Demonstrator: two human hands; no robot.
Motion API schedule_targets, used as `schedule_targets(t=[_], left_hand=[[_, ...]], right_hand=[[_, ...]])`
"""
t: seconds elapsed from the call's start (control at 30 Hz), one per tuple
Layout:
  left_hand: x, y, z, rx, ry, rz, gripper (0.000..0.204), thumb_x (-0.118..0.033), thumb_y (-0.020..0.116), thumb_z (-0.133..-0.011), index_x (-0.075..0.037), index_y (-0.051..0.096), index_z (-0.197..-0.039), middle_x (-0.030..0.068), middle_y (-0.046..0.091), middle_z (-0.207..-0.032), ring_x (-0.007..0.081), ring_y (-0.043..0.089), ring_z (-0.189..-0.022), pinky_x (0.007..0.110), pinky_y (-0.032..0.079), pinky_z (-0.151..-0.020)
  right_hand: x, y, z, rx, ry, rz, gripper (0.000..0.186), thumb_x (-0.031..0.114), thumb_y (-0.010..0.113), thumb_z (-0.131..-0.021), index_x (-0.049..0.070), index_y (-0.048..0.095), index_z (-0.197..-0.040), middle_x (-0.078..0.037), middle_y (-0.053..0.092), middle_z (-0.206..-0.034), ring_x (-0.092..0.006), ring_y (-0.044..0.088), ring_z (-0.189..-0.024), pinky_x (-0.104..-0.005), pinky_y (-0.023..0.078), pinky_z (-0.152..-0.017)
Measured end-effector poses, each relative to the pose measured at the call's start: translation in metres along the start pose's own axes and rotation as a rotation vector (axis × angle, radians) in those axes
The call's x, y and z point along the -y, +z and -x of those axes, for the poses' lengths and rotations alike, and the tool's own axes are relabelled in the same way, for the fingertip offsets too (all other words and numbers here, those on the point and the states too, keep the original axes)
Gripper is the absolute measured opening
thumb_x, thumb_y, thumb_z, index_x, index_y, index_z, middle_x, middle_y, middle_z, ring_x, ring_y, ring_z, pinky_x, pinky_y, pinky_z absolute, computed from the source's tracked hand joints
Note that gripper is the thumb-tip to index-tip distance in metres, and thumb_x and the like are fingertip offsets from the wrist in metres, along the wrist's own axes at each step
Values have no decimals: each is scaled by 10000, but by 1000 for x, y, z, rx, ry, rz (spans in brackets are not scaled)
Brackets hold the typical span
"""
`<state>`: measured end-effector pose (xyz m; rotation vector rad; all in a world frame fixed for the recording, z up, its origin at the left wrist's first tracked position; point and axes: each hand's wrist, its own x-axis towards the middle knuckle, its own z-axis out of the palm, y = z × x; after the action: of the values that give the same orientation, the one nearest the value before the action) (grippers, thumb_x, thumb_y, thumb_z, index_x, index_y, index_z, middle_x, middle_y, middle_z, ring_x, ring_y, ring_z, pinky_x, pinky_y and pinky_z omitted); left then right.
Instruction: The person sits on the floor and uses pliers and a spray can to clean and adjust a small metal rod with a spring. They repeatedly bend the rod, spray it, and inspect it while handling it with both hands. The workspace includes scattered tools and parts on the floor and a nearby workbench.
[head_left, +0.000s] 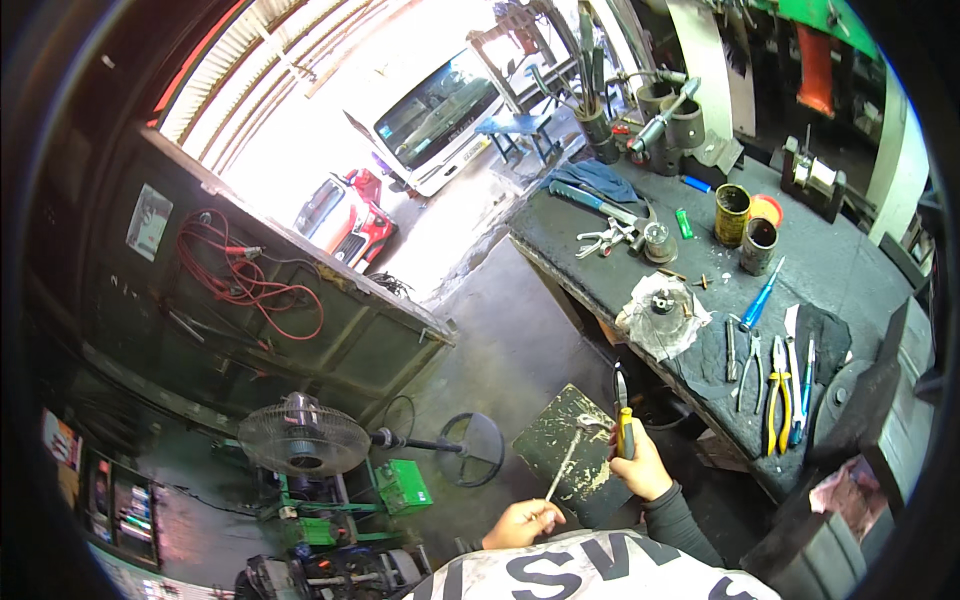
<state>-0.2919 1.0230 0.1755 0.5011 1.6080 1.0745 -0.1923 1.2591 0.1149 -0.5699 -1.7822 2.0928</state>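
My left hand (522, 524) is closed around the lower end of a slim metal wrench (566, 462), which slants up to the right. Its far head lies close to my right hand (643, 462). That hand grips a tool with a yellow and black handle (625, 432) and a narrow, pointed metal head, held upright; its exact kind is hard to make out. Beneath both tools is a dark board-like surface (545, 440) with worn, flaking paint. To the right, yellow-handled pliers (779, 395), more pliers (752, 370) and a blue screwdriver (765, 295) lie on the workbench (860, 275).
The bench also bears a hammer (595, 200), tins (732, 212) and a small motor part on white cloth (664, 310). A standing fan (303, 440) and a round-based stand (470, 450) are at left. Red cables (235, 270) hang on a door; vehicles stand outside.
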Motion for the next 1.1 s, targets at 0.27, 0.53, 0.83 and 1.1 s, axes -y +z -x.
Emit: schedule_targets(t=[0.27, 0.53, 0.83, 1.1], left_hand=[[-13, 11, -41, 135, 191, -396, 200, -158, 537, -994, 1, 658, -1009, 88, 650, -940, 185, 613, -900, 304, 470, -832], [15, -10, -28, 200, 187, -162, 306, -102, 549, -976, -34, 479, -1267, 81, 637, -990, 178, 624, -933, 280, 479, -842], [44, -72, 51, -18, 539, -301, 488, 28, 576, -866, -25, 445, -1332, 97, 667, -969, 165, 641, -881, 297, 505, -799], [107, -94, 132, 438, 547, -370, 293, -131, 661, -852, 31, 600, -1089, 113, 615, -948, 155, 575, -858, 303, 468, -795]], right_hand=[[-14, -59, -41, 3, 95, 227, 545, 39, 626, -664, -14, 482, -1187, -195, 560, -1066, -346, 582, -1043, -375, 466, -902], [11, -37, -26, 57, 326, -518, 485, -81, 517, -670, 59, 474, -1132, -36, 531, -855, -104, 476, -620, -236, 382, -517], [101, 74, 64, 90, 91, -440, 611, 58, 672, -649, 34, 457, -1221, -48, 525, -915, -120, 516, -654, -248, 400, -522], [87, 243, 249, -159, -33, -345, 620, -9, 666, -661, 35, 472, -1248, -46, 557, -1008, -111, 559, -809, -229, 461, -631]])
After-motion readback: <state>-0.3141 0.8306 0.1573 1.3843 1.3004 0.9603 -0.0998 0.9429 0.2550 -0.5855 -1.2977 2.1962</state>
